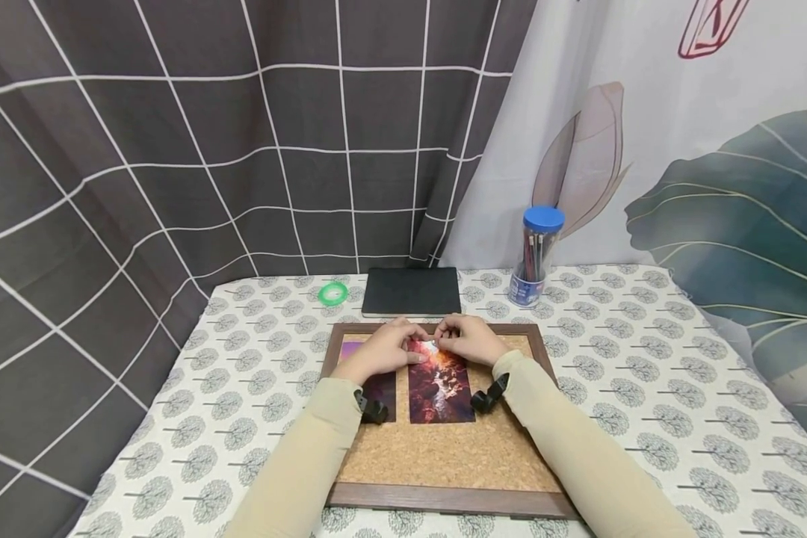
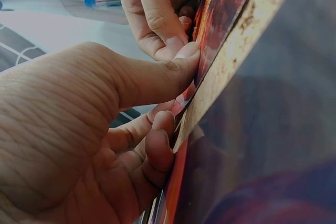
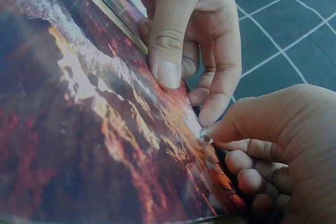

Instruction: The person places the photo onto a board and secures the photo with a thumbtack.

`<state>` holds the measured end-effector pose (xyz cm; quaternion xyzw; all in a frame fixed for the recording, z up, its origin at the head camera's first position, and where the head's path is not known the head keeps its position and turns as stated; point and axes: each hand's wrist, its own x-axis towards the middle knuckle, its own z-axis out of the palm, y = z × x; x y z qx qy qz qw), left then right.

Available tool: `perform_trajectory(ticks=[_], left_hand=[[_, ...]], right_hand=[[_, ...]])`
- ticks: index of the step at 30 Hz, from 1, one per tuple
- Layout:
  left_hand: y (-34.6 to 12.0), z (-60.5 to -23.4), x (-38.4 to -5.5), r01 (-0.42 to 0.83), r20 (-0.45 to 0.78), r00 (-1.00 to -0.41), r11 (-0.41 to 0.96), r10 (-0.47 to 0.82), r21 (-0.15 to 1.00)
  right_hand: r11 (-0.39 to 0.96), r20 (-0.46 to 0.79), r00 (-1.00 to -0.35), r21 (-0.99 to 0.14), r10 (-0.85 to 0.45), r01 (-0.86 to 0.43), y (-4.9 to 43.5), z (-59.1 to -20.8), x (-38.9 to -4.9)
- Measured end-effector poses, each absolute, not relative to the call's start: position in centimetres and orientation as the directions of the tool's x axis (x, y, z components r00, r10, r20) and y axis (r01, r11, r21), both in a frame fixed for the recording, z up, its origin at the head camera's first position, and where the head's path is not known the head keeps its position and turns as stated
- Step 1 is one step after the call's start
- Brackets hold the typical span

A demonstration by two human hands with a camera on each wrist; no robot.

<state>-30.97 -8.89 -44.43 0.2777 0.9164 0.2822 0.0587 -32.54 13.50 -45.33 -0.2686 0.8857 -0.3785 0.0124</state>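
A red-and-orange glossy picture print (image 1: 440,388) lies on a wood-framed cork board (image 1: 437,456). At its upper left my left hand (image 1: 393,347) holds the print, the thumb (image 3: 168,72) on its face and the fingers at its top edge. Opposite, my right hand (image 1: 474,340) pinches a small clear push pin (image 3: 206,136) against the top edge of the print. Most of the pin is hidden by the fingertips. Under my left wrist is a second, purple print (image 1: 385,392), partly covered.
Behind the board lies a black flat notebook-like object (image 1: 412,291), with a green tape roll (image 1: 332,294) to its left. A clear blue-lidded jar of pencils (image 1: 534,258) stands at the back right. A tree-patterned cloth (image 1: 242,373) covers the table; curtains hang behind.
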Motion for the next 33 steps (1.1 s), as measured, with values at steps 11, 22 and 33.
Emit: perform_trajectory(ticks=[11,22,33], left_hand=[[-8.7,-43.89,-30.7,0.466,0.046,-0.843,0.684,0.536,0.561],[-8.72,-43.92,-30.7,0.464,0.041,-0.844,0.691,0.535,0.555],[-8.77,-44.03,-30.69,0.457,0.032,-0.846,0.692,0.533,0.56]], right_hand=[[0.566,0.192,-0.853,-0.675,-0.485,-0.474,13.46,-45.22,-32.52],[0.574,0.171,-0.86,-0.68,-0.48,-0.456,13.42,-45.19,-32.48],[0.575,0.171,-0.862,-0.681,-0.477,-0.453,13.34,-45.21,-32.43]])
